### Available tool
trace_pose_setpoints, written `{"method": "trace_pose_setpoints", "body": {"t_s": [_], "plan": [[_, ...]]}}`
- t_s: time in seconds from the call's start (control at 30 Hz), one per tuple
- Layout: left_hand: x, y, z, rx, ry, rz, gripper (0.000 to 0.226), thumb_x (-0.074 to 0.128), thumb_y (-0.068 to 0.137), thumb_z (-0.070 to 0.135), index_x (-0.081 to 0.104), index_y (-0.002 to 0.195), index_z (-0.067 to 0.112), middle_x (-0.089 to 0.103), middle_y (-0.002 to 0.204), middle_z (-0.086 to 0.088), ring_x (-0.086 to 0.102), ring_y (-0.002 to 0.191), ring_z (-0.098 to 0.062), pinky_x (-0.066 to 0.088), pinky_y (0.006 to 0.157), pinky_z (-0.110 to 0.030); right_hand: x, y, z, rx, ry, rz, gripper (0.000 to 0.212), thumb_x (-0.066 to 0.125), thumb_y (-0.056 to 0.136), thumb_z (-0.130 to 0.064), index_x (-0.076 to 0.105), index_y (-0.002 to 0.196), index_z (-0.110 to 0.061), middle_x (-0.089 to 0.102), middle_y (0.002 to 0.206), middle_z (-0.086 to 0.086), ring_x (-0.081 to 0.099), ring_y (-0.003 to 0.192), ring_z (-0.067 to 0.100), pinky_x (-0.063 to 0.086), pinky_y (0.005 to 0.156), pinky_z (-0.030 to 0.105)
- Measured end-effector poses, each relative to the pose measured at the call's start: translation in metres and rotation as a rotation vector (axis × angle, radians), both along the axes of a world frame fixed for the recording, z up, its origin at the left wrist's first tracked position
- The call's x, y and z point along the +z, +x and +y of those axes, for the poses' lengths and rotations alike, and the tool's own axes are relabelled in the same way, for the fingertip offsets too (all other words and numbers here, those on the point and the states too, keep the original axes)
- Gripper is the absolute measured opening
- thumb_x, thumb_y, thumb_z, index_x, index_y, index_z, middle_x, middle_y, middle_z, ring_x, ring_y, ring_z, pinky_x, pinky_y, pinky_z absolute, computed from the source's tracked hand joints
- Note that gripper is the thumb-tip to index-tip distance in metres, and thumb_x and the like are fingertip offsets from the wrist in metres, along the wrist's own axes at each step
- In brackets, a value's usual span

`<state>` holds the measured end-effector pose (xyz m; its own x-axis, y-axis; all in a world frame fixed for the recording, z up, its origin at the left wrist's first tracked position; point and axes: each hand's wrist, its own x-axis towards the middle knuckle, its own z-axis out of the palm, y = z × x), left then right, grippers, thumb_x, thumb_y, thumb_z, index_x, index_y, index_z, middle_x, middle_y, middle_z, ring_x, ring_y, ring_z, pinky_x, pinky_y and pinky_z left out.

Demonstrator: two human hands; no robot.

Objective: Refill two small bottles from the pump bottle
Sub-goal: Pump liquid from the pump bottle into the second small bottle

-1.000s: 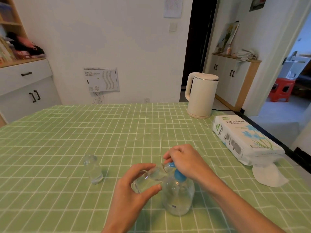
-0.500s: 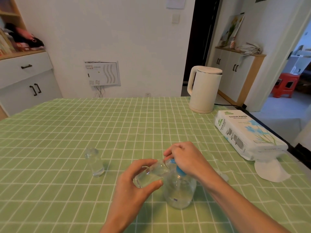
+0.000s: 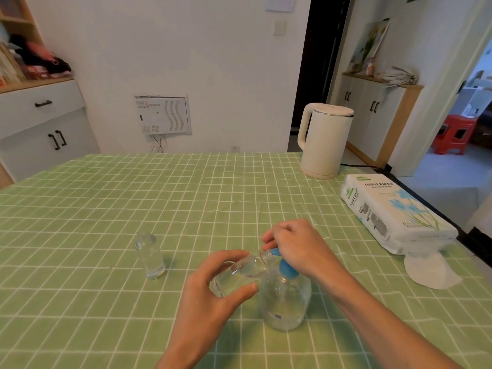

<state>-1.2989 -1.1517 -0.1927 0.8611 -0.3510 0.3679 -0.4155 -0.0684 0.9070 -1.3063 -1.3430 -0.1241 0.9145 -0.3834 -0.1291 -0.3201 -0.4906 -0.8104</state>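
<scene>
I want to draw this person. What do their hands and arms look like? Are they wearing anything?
The left hand and right hand are bare: no gloves, rings or watch show. The left forearm and right forearm are bare too, with no sleeve reaching into the picture.

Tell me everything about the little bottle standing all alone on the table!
The little bottle is clear and see-through, like glass or plastic, with a round body and no cap showing on its top. It stands upright on the green checked tablecloth, off to the left of the left hand. Nothing touches it but the cloth. Because it is so clear, how much liquid it holds is hard to tell.
</scene>
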Motion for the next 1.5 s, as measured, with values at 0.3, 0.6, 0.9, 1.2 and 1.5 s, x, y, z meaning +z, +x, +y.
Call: {"method": "trace_pose_setpoints", "body": {"t_s": [0.3, 0.6, 0.9, 1.2, 1.5], "plan": [[-0.0024, -0.0002, 0.0008, 0.01, 0.028, 0.0, 0.049, 0.089, 0.07, 0.023, 0.074, 0.113, 0.039, 0.079, 0.115, 0.013, 0.074, 0.111, -0.014, 0.048, 0.096, -0.01, -0.0059, -0.0022, 0.0028, 0.021, -0.005, 0.012, 0.037, 0.048, 0.102, -0.022, 0.081, 0.085, -0.023, 0.082, 0.09, -0.01, 0.073, 0.097, 0.007, 0.056, 0.098, 0.037], [-0.0017, 0.0003, 0.003, 0.041, 0.058, -0.02, 0.056, 0.094, 0.072, 0.006, 0.074, 0.111, 0.041, 0.079, 0.115, 0.014, 0.073, 0.11, -0.012, 0.048, 0.096, -0.008, 0.0012, -0.0007, -0.0011, -0.006, -0.015, -0.028, 0.034, 0.054, 0.099, -0.026, 0.08, 0.078, -0.024, 0.08, 0.078, -0.014, 0.075, 0.089, 0.008, 0.058, 0.094, 0.038], [-0.0024, -0.0009, 0.003, 0.037, 0.058, 0.013, 0.053, 0.094, 0.072, 0.014, 0.074, 0.111, 0.042, 0.079, 0.115, 0.015, 0.073, 0.111, -0.011, 0.05, 0.098, -0.015, -0.0052, -0.0012, 0.0017, 0.006, -0.004, -0.008, 0.036, 0.05, 0.1, -0.024, 0.08, 0.082, -0.026, 0.081, 0.084, -0.013, 0.073, 0.095, 0.006, 0.057, 0.097, 0.037], [-0.0016, -0.0042, 0.0008, 0.02, 0.035, 0.026, 0.049, 0.089, 0.069, 0.025, 0.073, 0.113, 0.04, 0.079, 0.116, 0.015, 0.074, 0.111, -0.012, 0.048, 0.098, -0.026, -0.0022, -0.0029, 0.0026, -0.017, -0.028, 0.022, 0.036, 0.05, 0.098, -0.025, 0.081, 0.086, -0.013, 0.08, 0.082, -0.013, 0.076, 0.094, 0.02, 0.058, 0.097, 0.046], [-0.0017, -0.0029, 0.0003, 0.015, 0.041, 0.022, 0.05, 0.093, 0.072, 0.019, 0.074, 0.114, 0.038, 0.079, 0.116, 0.013, 0.073, 0.113, -0.013, 0.049, 0.099, -0.026, -0.0015, -0.0003, -0.0025, -0.003, -0.08, 0.025, 0.04, 0.047, 0.1, -0.027, 0.081, 0.093, -0.005, 0.074, 0.08, -0.021, 0.074, 0.087, 0.008, 0.059, 0.095, 0.041]]}}
